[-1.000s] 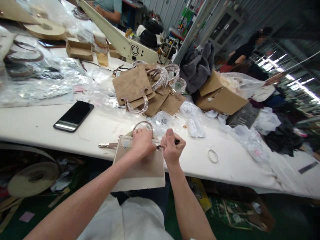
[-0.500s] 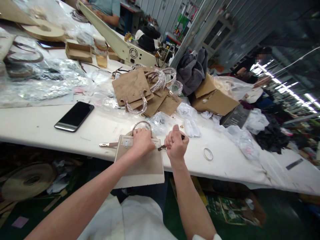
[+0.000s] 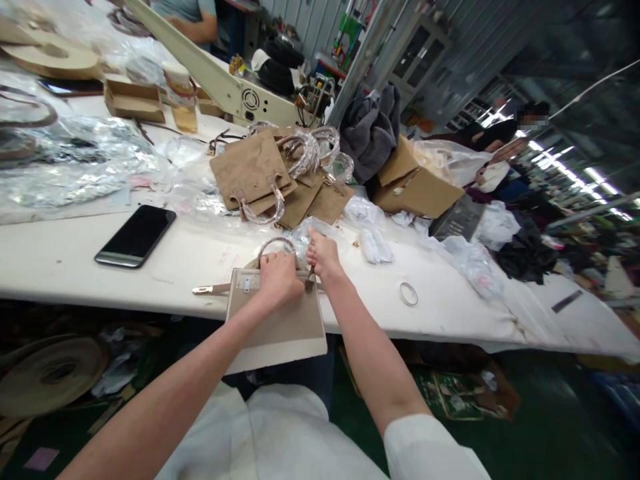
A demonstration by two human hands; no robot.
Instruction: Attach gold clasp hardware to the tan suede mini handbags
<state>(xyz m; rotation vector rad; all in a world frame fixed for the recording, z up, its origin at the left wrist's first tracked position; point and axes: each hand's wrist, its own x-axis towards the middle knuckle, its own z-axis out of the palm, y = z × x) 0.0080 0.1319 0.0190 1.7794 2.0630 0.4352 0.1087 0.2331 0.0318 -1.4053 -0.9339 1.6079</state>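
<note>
A beige bag panel (image 3: 275,333) lies at the table's front edge, its lower part over the edge. My left hand (image 3: 280,277) is closed on its top edge, beside a wrapped round handle (image 3: 277,244). In my right hand (image 3: 323,255) is a small dark tool (image 3: 309,280), gripped in a fist, with its flat tip down against the panel's upper right corner. A strap with a metal end (image 3: 204,290) sticks out to the left of the panel. What my left fingertips press on is hidden.
A phone (image 3: 136,236) lies at left, and a metal ring (image 3: 409,293) at right. Behind are stacked brown bag pieces (image 3: 250,170), a bottle (image 3: 182,100), a carton (image 3: 420,190) and plastic wrapping (image 3: 375,245). People are in the background.
My right hand has moved left and slightly up, turning the tool from sideways to upright over the panel's corner. My left hand keeps its hold. The whole view has shifted slightly.
</note>
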